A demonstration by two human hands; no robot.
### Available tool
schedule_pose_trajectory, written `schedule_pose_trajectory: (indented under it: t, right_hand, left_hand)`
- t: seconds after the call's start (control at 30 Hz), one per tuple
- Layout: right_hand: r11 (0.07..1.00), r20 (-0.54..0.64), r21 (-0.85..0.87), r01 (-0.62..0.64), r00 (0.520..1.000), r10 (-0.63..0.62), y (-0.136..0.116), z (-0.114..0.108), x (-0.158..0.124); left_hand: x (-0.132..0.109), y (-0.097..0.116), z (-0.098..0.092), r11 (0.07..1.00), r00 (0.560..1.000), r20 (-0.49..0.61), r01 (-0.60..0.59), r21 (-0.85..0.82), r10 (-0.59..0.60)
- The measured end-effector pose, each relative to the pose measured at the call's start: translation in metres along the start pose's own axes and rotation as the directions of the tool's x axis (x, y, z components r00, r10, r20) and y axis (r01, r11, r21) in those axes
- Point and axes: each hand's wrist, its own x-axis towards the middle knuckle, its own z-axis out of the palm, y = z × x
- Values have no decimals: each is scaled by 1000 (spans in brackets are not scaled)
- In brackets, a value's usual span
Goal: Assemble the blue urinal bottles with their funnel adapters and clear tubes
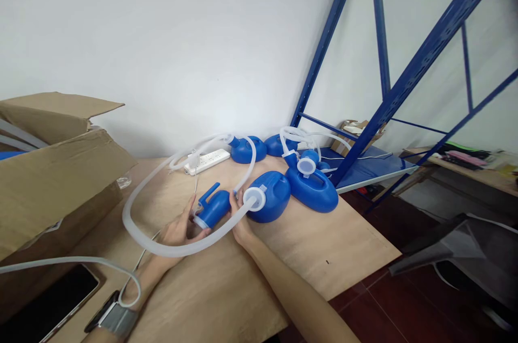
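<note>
My left hand (180,228) is closed round the white-rimmed end of a blue funnel-shaped piece (213,207) lying on the wooden table (315,246). My right hand (238,219) grips the other end of that piece, beside the white cap (254,198) of a blue plastic container (269,196). A long translucent corrugated hose (133,213) loops from that cap round in front of my hands and back across the table. More blue containers (313,187) with hoses lie behind.
A large open cardboard box (52,170) stands at the left. A white power strip (206,160) lies by the wall. A phone (48,305) lies at the near left. Blue metal shelving (384,111) stands at the right, past the table's edge.
</note>
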Motion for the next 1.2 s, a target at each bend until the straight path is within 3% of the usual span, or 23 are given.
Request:
schedule_pose_trajectory:
  t: [0.07, 0.13, 0.17, 0.23, 0.27, 0.33, 0.37, 0.47, 0.57, 0.67, 0.77, 0.9, 1.07, 1.2]
  right_hand:
    - [989, 59, -140, 48, 997, -40, -3, -10, -19]
    - [941, 210, -313, 131, 975, -66, -10, -28, -48]
    - [903, 317, -390, 181, 947, -53, -16, -40, -65]
    - [796, 532, -515, 319, 847, 5, -35, -68, -96]
    - [736, 575, -563, 376, 818, 22, -46, -83, -109]
    - [645, 608, -629, 435, 792, 58, -71, -112, -125]
    - [596, 597, -657, 462, 801, 39, -83, -124, -127]
    - [393, 481, -762, 515, 856, -189, -110, -148, -113]
    - [147, 500, -804, 576, 788, -359, -118, -149, -77]
    - [-33, 558, -805, 592, 739, -377, -109, -134, -38]
    - [15, 564, -788, 615, 732, -382, -92, -114, -13]
    - [90, 540, -755, 650, 694, -477, -66, -98, -5]
    - [-47, 536, -780, 624, 627, -566, -33, -101, 0]
    - [-116, 543, -786, 608, 589, -598, -18, -105, 4]
  left_hand:
    - [3, -3, 3, 1000, 998, -66, -18, 14, 19]
    - [5, -3, 5, 999, 993, -112, -23, 46, 28]
    - [6, -3, 5, 998, 991, -134, -20, 57, 27]
    - [7, -2, 6, 998, 985, -171, -10, 67, 21]
    - [8, -3, 7, 998, 982, -189, -7, 68, 20]
    - [10, -5, 8, 997, 972, -233, 10, 74, 7]
    - [11, -7, 9, 996, 966, -258, 25, 81, -3]
    - [13, -15, 10, 993, 950, -310, 69, 96, -36]
    - [12, -22, 10, 991, 957, -285, 82, 105, -49]
    - [11, -24, 9, 986, 968, -239, 106, 131, -73]
    - [10, -21, 5, 992, 973, -220, 91, 86, -70]
    - [11, -16, 0, 998, 979, -194, 66, -4, -65]
    - [15, -13, -1, 989, 940, -312, 116, -90, -138]
    - [22, -10, -3, 947, 870, -406, 180, -265, -279]
